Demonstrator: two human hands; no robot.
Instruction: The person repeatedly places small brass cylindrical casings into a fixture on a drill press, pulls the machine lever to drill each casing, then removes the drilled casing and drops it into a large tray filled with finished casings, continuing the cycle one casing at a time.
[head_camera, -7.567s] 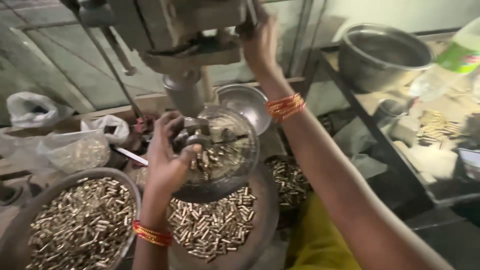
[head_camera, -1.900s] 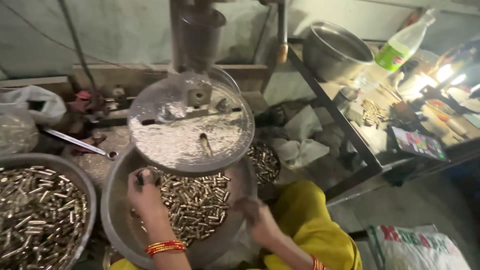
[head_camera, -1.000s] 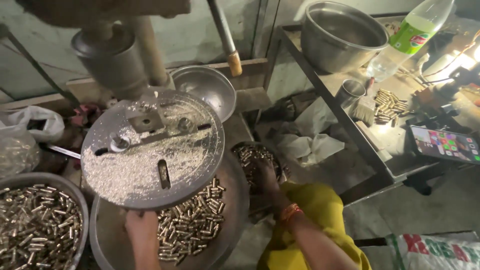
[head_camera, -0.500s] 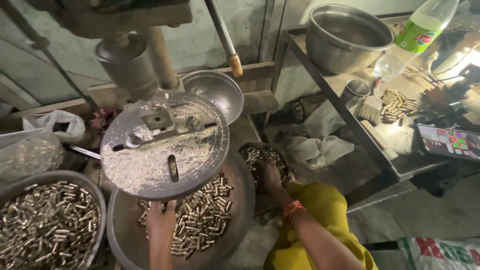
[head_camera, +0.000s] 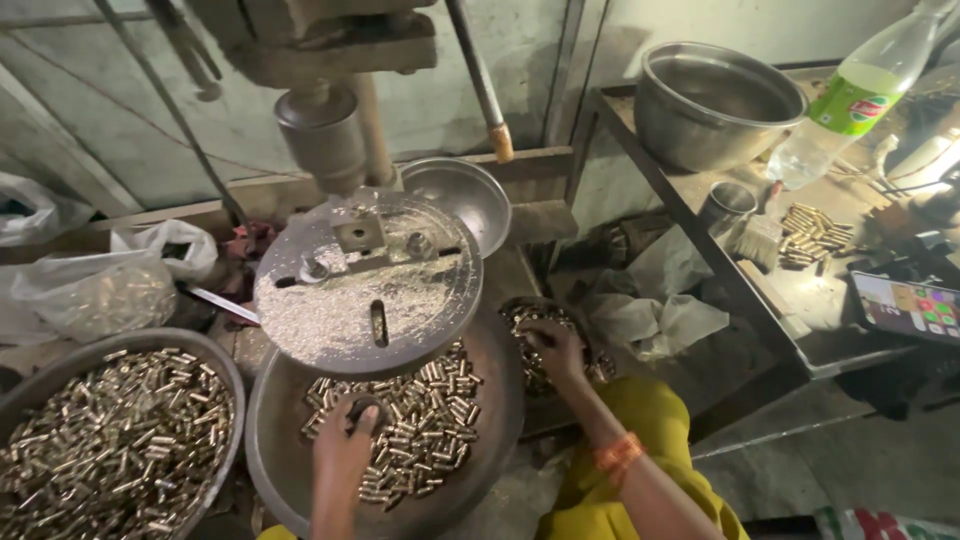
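Note:
My left hand (head_camera: 345, 452) rests palm down on a heap of small brass cylinders (head_camera: 425, 432) inside a wide metal pan (head_camera: 497, 398), fingers curled among the pieces. My right hand (head_camera: 553, 349) reaches into a smaller pile of brass cylinders (head_camera: 527, 320) to the right of that pan, fingers closed around some of them. An orange bangle sits on the right wrist. Above the pan hangs the round metal table (head_camera: 368, 285) of a drill press, dusted with metal shavings.
A second large bowl (head_camera: 60, 375) of brass pieces stands at the left, with plastic bags (head_camera: 95, 290) behind it. A metal shelf (head_camera: 800, 300) at the right holds a steel pot (head_camera: 715, 100), a plastic bottle (head_camera: 850, 100), a brush, more brass pieces and a phone (head_camera: 908, 308).
The view has swung and dropped closer to the press. My left hand stays on the pan's brass pieces; my right hand has settled into the smaller pile to the right.

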